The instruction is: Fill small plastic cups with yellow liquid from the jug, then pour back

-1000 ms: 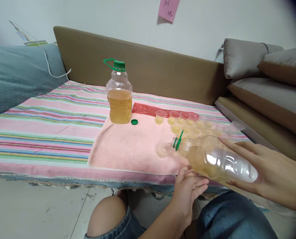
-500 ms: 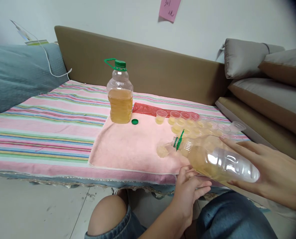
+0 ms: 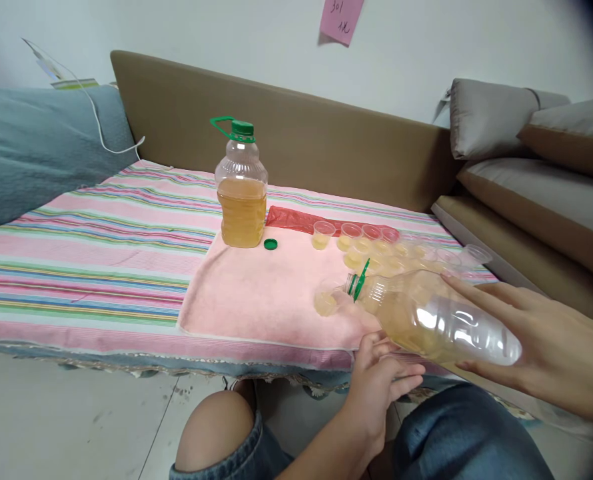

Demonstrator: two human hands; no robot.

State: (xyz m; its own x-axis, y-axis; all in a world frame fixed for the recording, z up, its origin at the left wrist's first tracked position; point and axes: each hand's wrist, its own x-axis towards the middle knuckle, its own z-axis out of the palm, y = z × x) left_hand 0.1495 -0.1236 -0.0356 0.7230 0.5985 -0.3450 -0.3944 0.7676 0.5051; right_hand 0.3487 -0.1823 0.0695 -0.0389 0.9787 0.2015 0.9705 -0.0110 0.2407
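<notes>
Striped sheet (image 3: 101,233): it covers the wide seat, before a brown backrest (image 3: 276,127); grey-brown cushions (image 3: 566,167) are piled at the right end.
Pink towel (image 3: 256,293): it is spread on the sheet, under the bottles and the cups.
Tilted bottle (image 3: 426,317): it is above the right part of the towel, near the front edge. Its long axis lies almost level, going slantwise from the near right to the far left; the green-ringed mouth points left, the base points right. The yellowish liquid lies along its lower side.
Standing bottle (image 3: 244,210): it is upright at the back left of the towel, closed with a green top, a little more than half full.
Right hand (image 3: 551,347): it grasps the tilted bottle near the base, fingers above, thumb below.
Left hand (image 3: 381,367): it is under the shoulder of this bottle, fingers partly spread; I cannot tell if it bears weight.
Red plastic (image 3: 296,219): it lies flat behind the cups.
Cup rows (image 3: 361,243): the tilted bottle stands before them and partly hides them.
Single cup (image 3: 325,303): it is directly at the bottle's mouth, with pale liquid inside.
Green cap (image 3: 270,245): it lies just beside the standing bottle.
</notes>
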